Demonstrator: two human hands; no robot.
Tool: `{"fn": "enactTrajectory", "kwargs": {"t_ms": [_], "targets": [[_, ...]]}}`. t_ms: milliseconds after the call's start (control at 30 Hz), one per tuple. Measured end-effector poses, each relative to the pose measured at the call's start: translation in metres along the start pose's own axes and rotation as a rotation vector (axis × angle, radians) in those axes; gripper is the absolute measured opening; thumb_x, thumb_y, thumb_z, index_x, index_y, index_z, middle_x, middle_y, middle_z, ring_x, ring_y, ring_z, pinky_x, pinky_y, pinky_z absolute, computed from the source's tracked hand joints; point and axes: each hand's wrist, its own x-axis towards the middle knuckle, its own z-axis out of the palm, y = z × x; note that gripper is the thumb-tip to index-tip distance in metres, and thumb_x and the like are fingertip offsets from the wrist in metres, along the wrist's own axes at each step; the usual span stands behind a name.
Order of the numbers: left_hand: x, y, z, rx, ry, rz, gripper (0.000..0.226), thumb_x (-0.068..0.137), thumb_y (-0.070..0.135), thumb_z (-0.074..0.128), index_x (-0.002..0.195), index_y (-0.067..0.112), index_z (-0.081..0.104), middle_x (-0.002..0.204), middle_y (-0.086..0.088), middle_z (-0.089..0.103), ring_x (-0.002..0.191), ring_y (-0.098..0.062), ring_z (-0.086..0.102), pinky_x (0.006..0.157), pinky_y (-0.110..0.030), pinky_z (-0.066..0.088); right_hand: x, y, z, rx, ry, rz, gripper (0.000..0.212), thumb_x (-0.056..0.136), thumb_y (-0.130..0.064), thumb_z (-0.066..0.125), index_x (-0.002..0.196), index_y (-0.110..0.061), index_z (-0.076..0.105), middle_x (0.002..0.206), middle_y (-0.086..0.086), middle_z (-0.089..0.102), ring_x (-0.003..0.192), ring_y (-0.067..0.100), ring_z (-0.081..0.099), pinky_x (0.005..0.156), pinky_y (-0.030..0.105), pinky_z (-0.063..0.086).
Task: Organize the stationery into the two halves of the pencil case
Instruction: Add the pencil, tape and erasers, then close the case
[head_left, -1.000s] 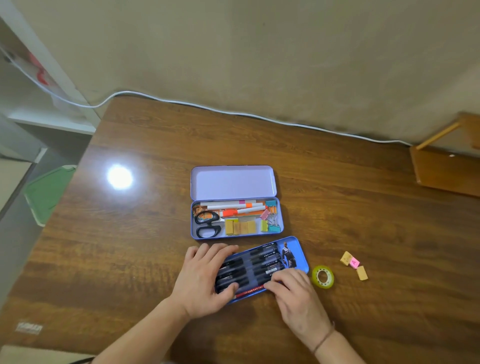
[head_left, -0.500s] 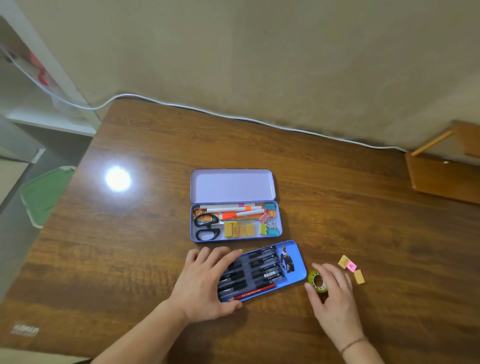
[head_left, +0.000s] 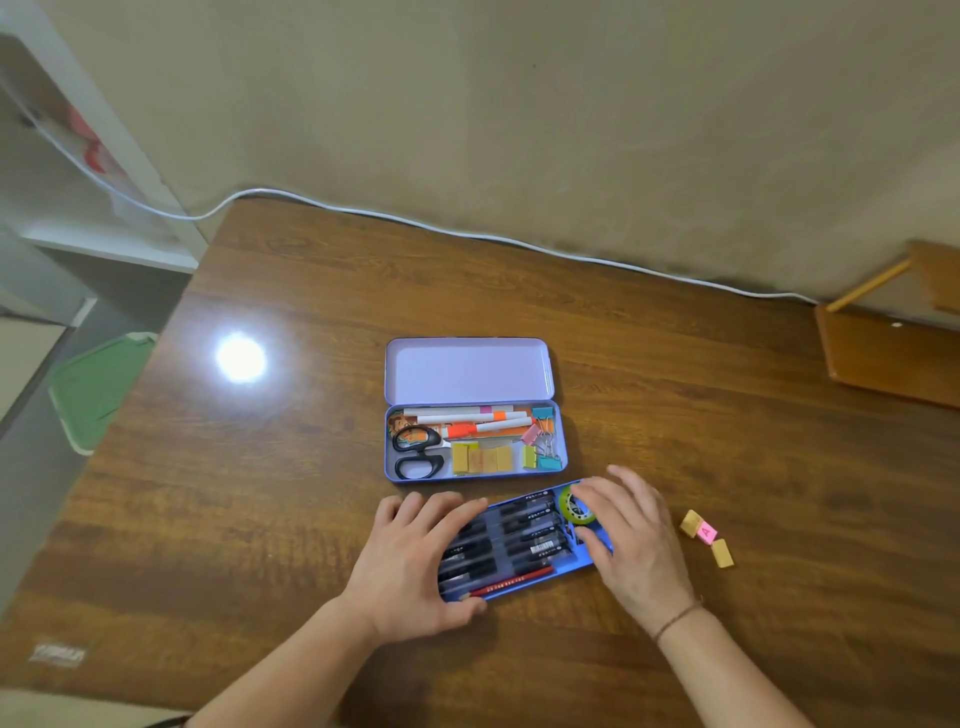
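Observation:
A purple tin pencil case (head_left: 470, 374) lies open; its lower half holds black scissors (head_left: 415, 452), markers (head_left: 467, 423), yellow erasers (head_left: 480, 460) and binder clips (head_left: 543, 447). In front of it a blue tray (head_left: 582, 561) holds several black pens (head_left: 519, 535) and a red pencil (head_left: 511, 581). My left hand (head_left: 415, 561) rests flat on the tray's left end. My right hand (head_left: 628, 530) holds a green tape roll (head_left: 574, 506) over the tray's right end. Three small erasers (head_left: 706, 535), two yellow and one pink, lie on the table to the right.
The wooden table (head_left: 260, 519) has a bright light reflection at the left. A white cable (head_left: 467, 234) runs along its far edge by the wall. A wooden stand (head_left: 893, 358) sits at the far right. A green lid (head_left: 98, 389) lies beyond the left edge.
My right hand left the pens, reached right to the green tape roll on the table, picked it up and brought it over the tray's right end. The left hand stayed on the tray.

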Motion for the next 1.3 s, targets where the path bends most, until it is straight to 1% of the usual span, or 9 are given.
{"fn": "enactTrajectory", "kwargs": {"t_ms": [300,433,500,600,700,900,1033,1133,1300], "targets": [[0.0,-0.002,0.002,-0.008,0.004,0.001,0.093,0.066,0.081,0.059,0.144,0.036,0.037,0.131,0.01,0.052,0.112,-0.014,0.05,0.099,-0.04,0.039,-0.021,0.019,-0.004,-0.014,0.145,0.328,0.042,0.083,-0.043,0.064,0.116,-0.018,0.064,0.114,0.001,0.062,0.113,0.024,0.048,0.097,0.039,0.04],[0.0,-0.002,0.002,-0.004,0.011,0.006,0.094,0.066,0.081,0.06,0.144,0.035,0.037,0.131,0.01,0.052,0.11,-0.014,0.05,0.098,-0.04,0.04,-0.043,0.045,-0.019,0.085,0.219,0.881,0.049,0.083,-0.026,0.07,0.128,-0.012,0.055,0.129,0.013,0.052,0.122,0.032,0.043,0.101,0.046,0.039],[0.0,-0.002,0.002,-0.01,0.016,0.01,0.094,0.065,0.081,0.06,0.144,0.035,0.037,0.13,0.01,0.053,0.109,-0.013,0.05,0.097,-0.04,0.041,-0.05,0.049,-0.024,0.148,0.198,0.984,0.057,0.079,-0.022,0.074,0.131,-0.011,0.052,0.122,0.014,0.055,0.117,0.033,0.047,0.098,0.048,0.042],[0.001,-0.002,0.002,-0.009,0.021,0.016,0.094,0.066,0.081,0.06,0.144,0.036,0.037,0.129,0.01,0.053,0.109,-0.013,0.05,0.097,-0.039,0.04,-0.057,0.049,-0.028,0.163,0.208,0.964,0.041,0.082,-0.012,0.07,0.122,-0.007,0.06,0.097,0.008,0.063,0.091,0.026,0.055,0.085,0.037,0.046],[0.0,-0.001,0.002,-0.008,0.016,0.013,0.093,0.065,0.081,0.06,0.143,0.036,0.037,0.129,0.01,0.054,0.108,-0.012,0.05,0.097,-0.038,0.04,-0.06,0.04,-0.029,0.159,0.231,0.908,0.022,0.089,-0.008,0.061,0.11,-0.006,0.066,0.1,0.012,0.068,0.09,0.028,0.062,0.084,0.038,0.05],[0.0,-0.001,0.002,-0.006,0.006,0.004,0.093,0.066,0.082,0.059,0.143,0.037,0.037,0.129,0.011,0.054,0.109,-0.011,0.049,0.098,-0.036,0.038,-0.028,-0.005,-0.023,0.295,0.078,0.358,0.022,0.09,0.002,0.055,0.093,-0.013,0.07,0.097,-0.007,0.058,0.093,-0.002,0.053,0.085,-0.001,0.034],[-0.001,-0.002,0.002,-0.011,0.004,-0.004,0.093,0.066,0.083,0.059,0.144,0.037,0.036,0.13,0.011,0.053,0.11,-0.011,0.049,0.099,-0.037,0.038,-0.01,-0.014,-0.008,0.205,-0.084,0.18,0.024,0.085,0.009,0.056,0.095,-0.009,0.068,0.095,-0.008,0.052,0.083,0.005,0.055,0.077,0.005,0.039],[0.0,-0.002,0.002,-0.008,0.003,0.003,0.093,0.066,0.082,0.059,0.144,0.036,0.037,0.13,0.011,0.053,0.109,-0.012,0.049,0.098,-0.037,0.039,-0.012,-0.015,0.003,0.172,-0.065,0.138,0.024,0.081,0.008,0.063,0.093,-0.011,0.069,0.092,-0.005,0.054,0.085,0.009,0.053,0.077,0.021,0.049],[0.0,-0.003,0.003,-0.012,0.008,0.006,0.093,0.066,0.081,0.06,0.144,0.035,0.039,0.129,0.01,0.053,0.109,-0.013,0.049,0.096,-0.039,0.039,-0.025,-0.019,0.001,0.125,0.07,0.224,0.015,0.081,-0.005,0.064,0.091,-0.015,0.069,0.096,-0.006,0.057,0.092,0.01,0.054,0.084,0.025,0.046]]}}
